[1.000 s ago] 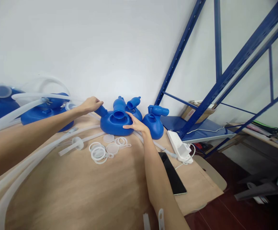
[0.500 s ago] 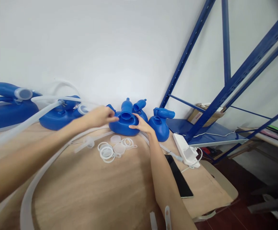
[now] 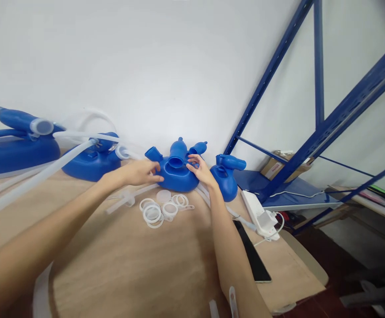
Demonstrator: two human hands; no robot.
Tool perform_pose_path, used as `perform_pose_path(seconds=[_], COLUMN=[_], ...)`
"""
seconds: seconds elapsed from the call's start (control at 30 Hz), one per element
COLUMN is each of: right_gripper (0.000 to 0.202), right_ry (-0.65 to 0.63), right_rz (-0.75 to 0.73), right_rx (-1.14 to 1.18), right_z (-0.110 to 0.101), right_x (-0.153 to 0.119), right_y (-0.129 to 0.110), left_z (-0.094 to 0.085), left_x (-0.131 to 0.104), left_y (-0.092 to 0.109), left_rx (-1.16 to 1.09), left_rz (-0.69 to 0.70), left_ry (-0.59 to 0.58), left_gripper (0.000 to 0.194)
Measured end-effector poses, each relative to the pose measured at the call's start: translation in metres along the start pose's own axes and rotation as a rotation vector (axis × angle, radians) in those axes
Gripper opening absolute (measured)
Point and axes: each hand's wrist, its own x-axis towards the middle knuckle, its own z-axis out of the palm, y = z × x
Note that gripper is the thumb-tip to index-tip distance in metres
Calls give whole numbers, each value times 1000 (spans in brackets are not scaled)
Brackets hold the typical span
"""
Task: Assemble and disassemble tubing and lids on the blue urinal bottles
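A squat blue urinal bottle [image 3: 178, 181] stands near the wall, its open neck [image 3: 154, 153] angled up to the left. Lying on top of it is a blue funnel-shaped piece [image 3: 178, 154], wide mouth toward me. My left hand [image 3: 146, 172] is closed against the bottle's left side, fingertips on the blue plastic. On the other side my right hand [image 3: 200, 169] has its bent fingers and thumb on the bottle's upper right, beside the funnel piece. Just in front lie several translucent rings and caps [image 3: 152, 213]. A second funnel-shaped piece [image 3: 199, 148] shows behind my right hand.
Another blue bottle [image 3: 224, 181] stands to the right, and two with clear hoses [image 3: 91, 165] to the left. A white power strip [image 3: 260, 215] and a black phone [image 3: 252, 251] lie on the right of the wooden table [image 3: 129, 265]. Blue metal shelving [image 3: 285, 190] rises beyond.
My left hand has come down from in front of the bottle's neck to its left side. My right hand has shifted slightly up and right on the bottle. The view has turned slightly.
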Motion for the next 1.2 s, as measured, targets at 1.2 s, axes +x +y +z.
perform_pose_path(seconds=[1.2], right_gripper=[39], right_ry=[263], right_rz=[123], right_rx=[-370], right_z=[89], right_x=[77], right_y=[34], left_z=[-72], left_x=[-59], left_y=[-101], left_rx=[144], left_rz=[-236], left_ry=[309], left_gripper=[61])
